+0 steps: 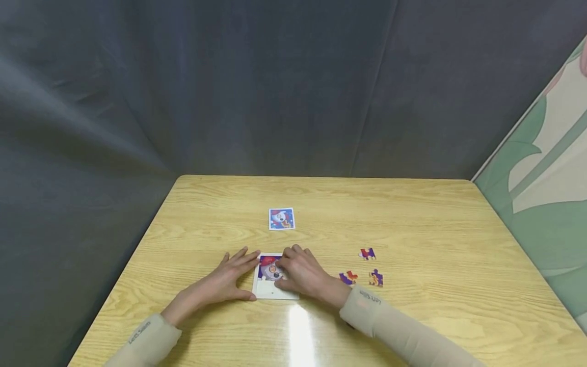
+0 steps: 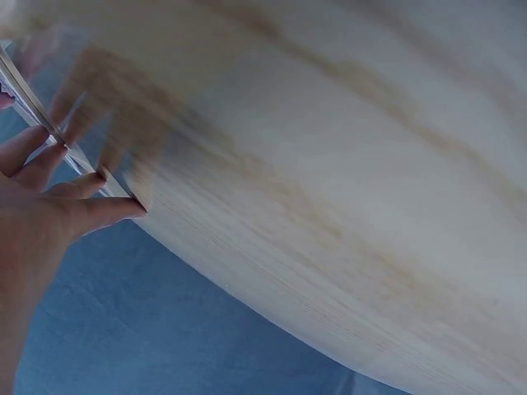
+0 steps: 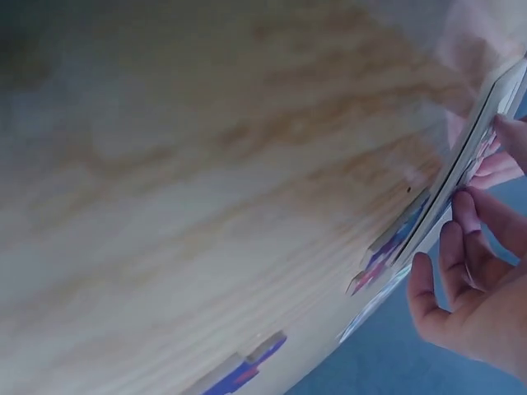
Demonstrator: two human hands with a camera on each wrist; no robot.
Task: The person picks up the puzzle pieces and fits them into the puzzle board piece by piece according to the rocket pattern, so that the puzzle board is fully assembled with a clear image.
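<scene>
A white square puzzle tray (image 1: 263,290) lies near the table's front middle. Puzzle pieces (image 1: 266,272) showing a white character in a red cap fill part of its upper half. My left hand (image 1: 224,279) lies along the tray's left side, fingers spread and fairly straight, with fingertips at the rim in the left wrist view. Over the tray's right half, my right hand (image 1: 304,272) has its fingers curled, thumb and index finger lowered onto a puzzle piece that they mostly hide. The right wrist view shows this thumb and index finger against the tray (image 3: 469,148).
Three loose items lie on the table right of the tray: a puzzle piece (image 1: 368,253), another puzzle piece (image 1: 376,278) and a puzzle piece (image 1: 348,277) nearest the right wrist. Behind the tray is a square picture card (image 1: 282,219). A dark curtain (image 1: 275,102) hangs beyond the table (image 1: 435,229).
</scene>
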